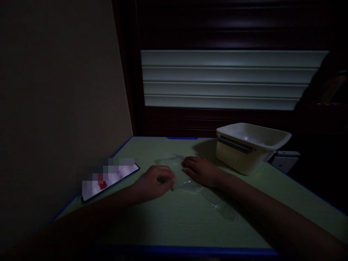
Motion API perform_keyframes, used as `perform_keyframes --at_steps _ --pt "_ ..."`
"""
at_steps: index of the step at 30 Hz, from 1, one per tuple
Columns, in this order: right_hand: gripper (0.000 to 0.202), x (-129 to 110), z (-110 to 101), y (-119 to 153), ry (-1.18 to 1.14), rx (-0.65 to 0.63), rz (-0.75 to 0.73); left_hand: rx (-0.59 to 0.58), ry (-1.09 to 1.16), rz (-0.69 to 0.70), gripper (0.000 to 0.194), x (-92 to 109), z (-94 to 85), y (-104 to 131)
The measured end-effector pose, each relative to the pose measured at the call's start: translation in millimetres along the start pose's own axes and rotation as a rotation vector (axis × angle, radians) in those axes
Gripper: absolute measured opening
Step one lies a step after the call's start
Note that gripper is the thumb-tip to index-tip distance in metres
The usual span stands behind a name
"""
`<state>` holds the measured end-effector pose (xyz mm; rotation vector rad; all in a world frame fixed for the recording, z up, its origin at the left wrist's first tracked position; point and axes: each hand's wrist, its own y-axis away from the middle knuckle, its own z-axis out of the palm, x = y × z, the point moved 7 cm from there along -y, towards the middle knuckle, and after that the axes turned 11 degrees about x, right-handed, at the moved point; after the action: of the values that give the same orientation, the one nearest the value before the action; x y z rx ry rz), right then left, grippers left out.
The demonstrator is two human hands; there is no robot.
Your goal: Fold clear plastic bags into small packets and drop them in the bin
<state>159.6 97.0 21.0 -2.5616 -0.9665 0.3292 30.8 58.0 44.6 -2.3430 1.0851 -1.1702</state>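
A thin, clear plastic sheet or bag (190, 184) lies crumpled on the light green table; its exact kind is hard to tell in the dim light. My right hand (201, 170) rests palm down on it, fingers stretched out toward the left. Just left of it, my left hand (156, 183) is curled, with thumb and fingertips brought together at the plastic's left side. What those fingers hold, if anything, does not show clearly. A further see-through piece (221, 209) extends toward the lower right beside my right forearm.
A lit phone (111, 183), partly pixelated, lies at the left of the table (174, 226), which has a blue edge. At the back right stands a cream plastic bin (236, 157) with clear material inside. A white object (285, 161) is behind it. A wall closes the left side.
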Motion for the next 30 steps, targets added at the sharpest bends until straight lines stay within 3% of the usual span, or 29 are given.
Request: perform_keyframes --at_steps 4,7,11,16,21,26,30 --pt "0.033 1 0 -1 0.002 -0.001 0.004 -0.080 0.111 -0.002 0.044 4 0.2 3" --pt "0.031 1 0 -1 0.000 0.000 0.006 0.006 0.080 -0.036 0.054 -1 -6.4 0" --pt "0.030 -1 -1 -1 -0.018 0.013 -0.006 0.112 -0.068 -0.035 0.036 -8 -10.3 -2" --pt "0.029 -13 -13 -3 -0.046 0.084 -0.024 0.014 -0.226 0.066 0.018 -15 4.6 4" --pt "0.029 -33 -26 -6 -0.141 0.170 -0.039 -0.010 -0.378 0.048 0.036 -26 7.4 10" --pt "0.026 -41 -13 -4 -0.231 0.124 -0.064 -0.089 -0.455 0.071 0.043 -24 11.0 11" --pt "0.028 -29 0 -3 -0.233 0.083 -0.040 -0.163 -0.549 0.036 0.050 -27 13.4 13"
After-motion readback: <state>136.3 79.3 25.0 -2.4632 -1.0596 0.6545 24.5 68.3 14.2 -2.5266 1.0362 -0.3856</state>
